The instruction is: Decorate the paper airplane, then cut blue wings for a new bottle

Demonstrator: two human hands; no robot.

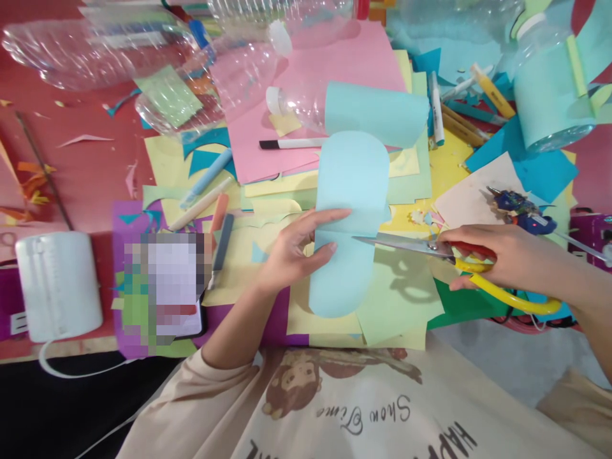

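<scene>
A light blue paper cutout (354, 172) with rounded ends is pinched at its left edge by my left hand (308, 245), thumb and forefinger lying over its face. A crease or cut line runs across the paper's middle. My right hand (497, 252) grips scissors (406, 242) with yellow and red handles. Their blades look nearly closed, with the tip over the paper by that line; whether they touch it I cannot tell. Just beyond lies a plastic bottle (301, 105) wrapped in light blue paper (377, 111).
Clear plastic bottles (105, 54) lie at the back left. A paper-wrapped bottle (545, 89) stands at the right. Markers (208, 178), paper scraps and a glue gun (526, 213) surround the work area. A phone (176, 287) and a white pouch (60, 287) are on the left.
</scene>
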